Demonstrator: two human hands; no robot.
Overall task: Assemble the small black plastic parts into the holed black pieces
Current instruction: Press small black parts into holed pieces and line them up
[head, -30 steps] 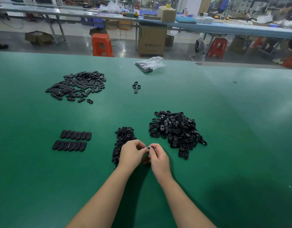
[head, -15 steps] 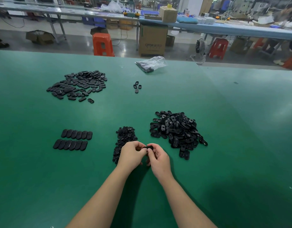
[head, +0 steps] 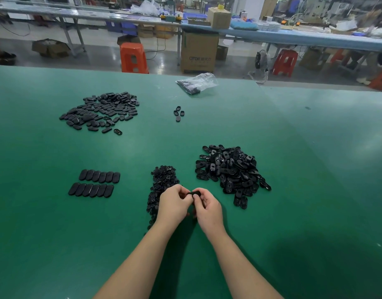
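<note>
My left hand (head: pixel 174 203) and my right hand (head: pixel 207 206) meet over the green table, and together they pinch one holed black piece (head: pixel 194 194) between their fingertips. Just left of my hands lies a strip-shaped heap of small black plastic parts (head: pixel 162 182). To the right is a bigger pile of holed black pieces (head: pixel 231 169). Two neat rows of oval black pieces (head: pixel 95 183) lie at the left. Whether a small part sits in the held piece is hidden by my fingers.
A spread of flat black ovals (head: pixel 101 111) lies at the far left. Three loose pieces (head: pixel 178 113) sit mid-table, and a clear plastic bag (head: pixel 197 83) lies near the table's far edge (head: pixel 121 72). Beyond are orange stools (head: pixel 133 58) and a cardboard box (head: pixel 198 52).
The held piece has turned from edge-on to more flat between my fingertips. My hands have stayed in the same spot.
</note>
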